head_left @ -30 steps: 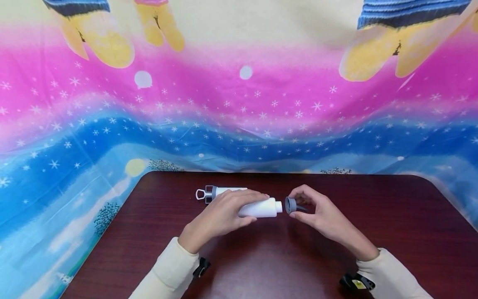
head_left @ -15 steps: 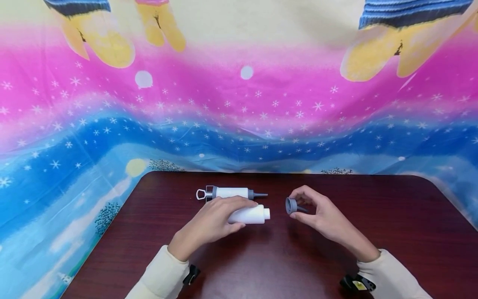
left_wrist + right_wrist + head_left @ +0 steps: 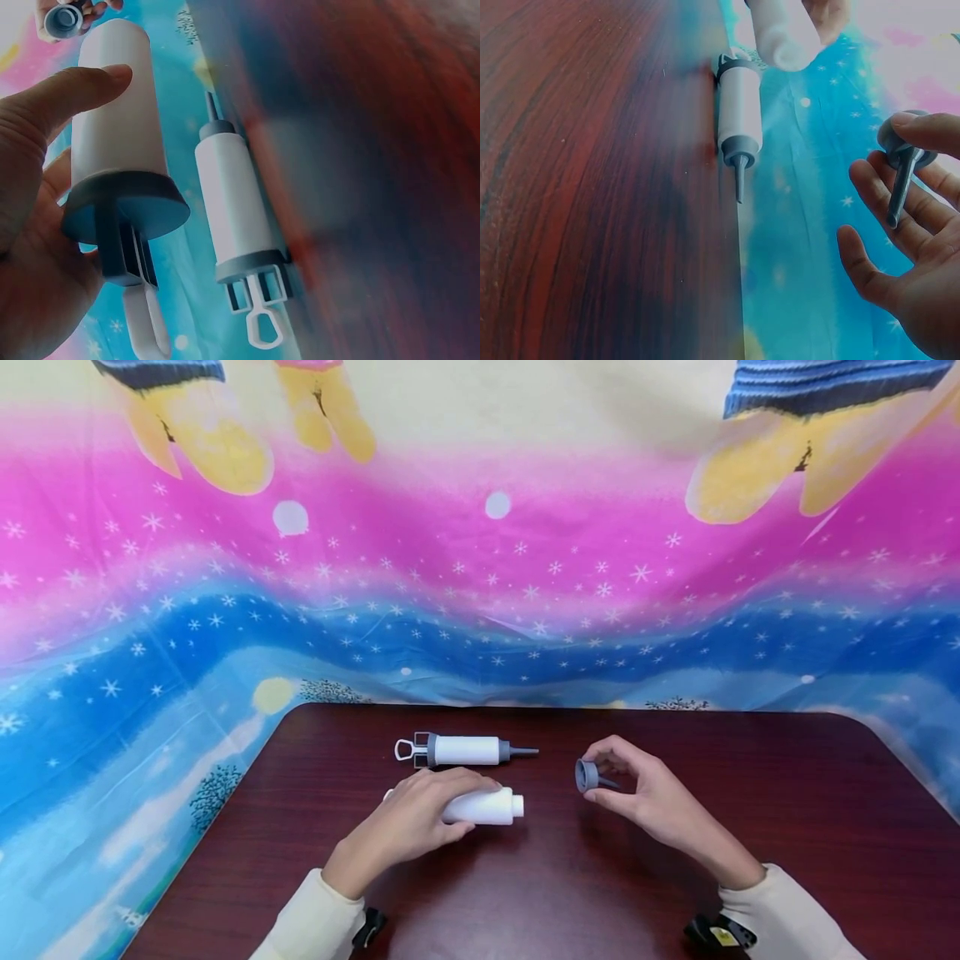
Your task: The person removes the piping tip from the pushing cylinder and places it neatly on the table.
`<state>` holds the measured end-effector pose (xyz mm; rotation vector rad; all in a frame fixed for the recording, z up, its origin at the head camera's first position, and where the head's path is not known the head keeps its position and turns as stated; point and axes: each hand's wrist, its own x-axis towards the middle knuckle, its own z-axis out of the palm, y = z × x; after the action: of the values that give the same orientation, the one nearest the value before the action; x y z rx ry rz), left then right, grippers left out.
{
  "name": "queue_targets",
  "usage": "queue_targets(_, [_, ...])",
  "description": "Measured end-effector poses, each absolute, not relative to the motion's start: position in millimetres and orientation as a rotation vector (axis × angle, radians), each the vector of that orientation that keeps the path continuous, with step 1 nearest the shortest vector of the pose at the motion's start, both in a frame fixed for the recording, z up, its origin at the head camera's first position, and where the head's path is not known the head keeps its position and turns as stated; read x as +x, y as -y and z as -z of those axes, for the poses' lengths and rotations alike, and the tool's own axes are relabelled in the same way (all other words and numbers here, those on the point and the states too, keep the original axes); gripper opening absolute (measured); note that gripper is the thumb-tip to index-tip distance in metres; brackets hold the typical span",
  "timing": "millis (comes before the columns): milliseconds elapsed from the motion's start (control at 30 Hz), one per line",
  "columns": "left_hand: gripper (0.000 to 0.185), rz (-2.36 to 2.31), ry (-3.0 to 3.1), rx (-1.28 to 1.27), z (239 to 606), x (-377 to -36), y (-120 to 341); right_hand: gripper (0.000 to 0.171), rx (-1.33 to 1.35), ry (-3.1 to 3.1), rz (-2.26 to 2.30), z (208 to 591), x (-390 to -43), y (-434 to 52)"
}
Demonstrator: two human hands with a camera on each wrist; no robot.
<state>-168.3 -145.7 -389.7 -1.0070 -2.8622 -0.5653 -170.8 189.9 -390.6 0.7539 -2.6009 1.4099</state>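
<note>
My left hand [image 3: 412, 818] grips a white syringe barrel [image 3: 483, 807] above the table, its threaded bare end pointing right. In the left wrist view a dark grey end flange [image 3: 127, 202] and a white pull handle [image 3: 146, 322] show on that barrel's other end. My right hand [image 3: 652, 789] pinches a grey nozzle cap [image 3: 587, 775] between thumb and fingers, its round opening facing left and its thin spout toward the palm. A gap separates cap and barrel. Behind the left hand lies a second white syringe [image 3: 467, 750] with its grey nozzle [image 3: 521, 751] fitted.
The dark red-brown wooden table [image 3: 750, 777] has rounded back corners. A colourful cloth [image 3: 480, 568] with snowflakes hangs behind it and along the left side. Black wrist straps [image 3: 720, 933] sit on both sleeves.
My left hand has drawn the barrel left and toward me, away from the nozzle cap. This uncovers the second syringe, which lies still. The right hand has hardly moved.
</note>
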Motion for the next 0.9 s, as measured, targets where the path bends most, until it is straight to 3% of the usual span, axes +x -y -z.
queue_targets(900, [0.05,0.6,2.941,-0.997,414.2,-166.8,167.7,0.036,0.735,2.621,-1.414,396.3,-173.1,-192.8])
